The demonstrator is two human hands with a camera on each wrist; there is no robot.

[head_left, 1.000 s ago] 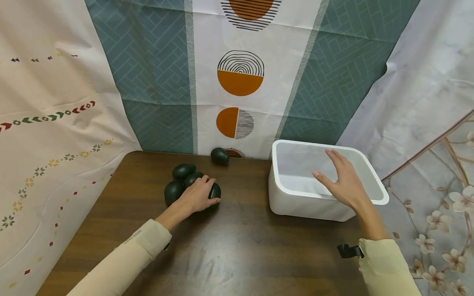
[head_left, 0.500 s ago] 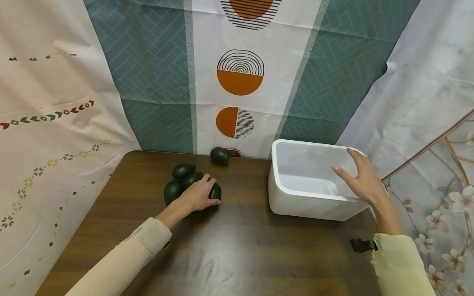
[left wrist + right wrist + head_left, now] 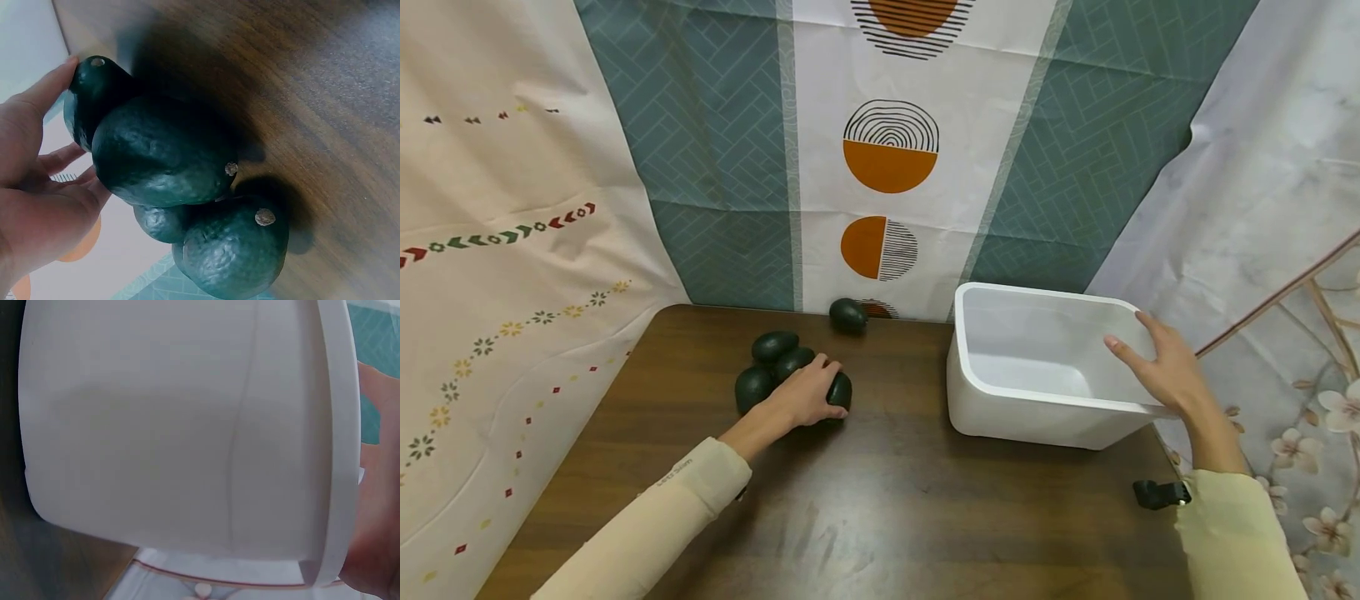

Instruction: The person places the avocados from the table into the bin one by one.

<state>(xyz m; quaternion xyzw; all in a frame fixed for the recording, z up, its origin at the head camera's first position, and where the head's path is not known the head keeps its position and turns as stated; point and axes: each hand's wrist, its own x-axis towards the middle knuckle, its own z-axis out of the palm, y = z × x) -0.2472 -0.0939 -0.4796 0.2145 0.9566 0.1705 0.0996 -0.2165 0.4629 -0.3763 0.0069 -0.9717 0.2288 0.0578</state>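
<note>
My left hand (image 3: 801, 396) grips a dark green avocado (image 3: 841, 392) at the right side of a cluster on the table. In the left wrist view the thumb lies against the stem end of that avocado (image 3: 94, 94), and the fingers go behind it. A larger avocado (image 3: 165, 153) sits close beside it, partly covering it. My right hand (image 3: 1176, 371) is over the right end of a white plastic bin (image 3: 1037, 417), thumb and fingers spread, nothing held. In the right wrist view the hand (image 3: 378, 506) shows just past the bin's rim (image 3: 344, 437).
More avocados lie left of the gripped one, including one at the far left of the cluster (image 3: 754, 389). A lone avocado (image 3: 847, 317) rests at the table's back edge. The brown wooden table (image 3: 887, 517) meets patterned cloth (image 3: 722, 167) at the back and sides.
My right hand has moved right across the bin, from over its middle to its right end. The left hand has stayed on the same avocado.
</note>
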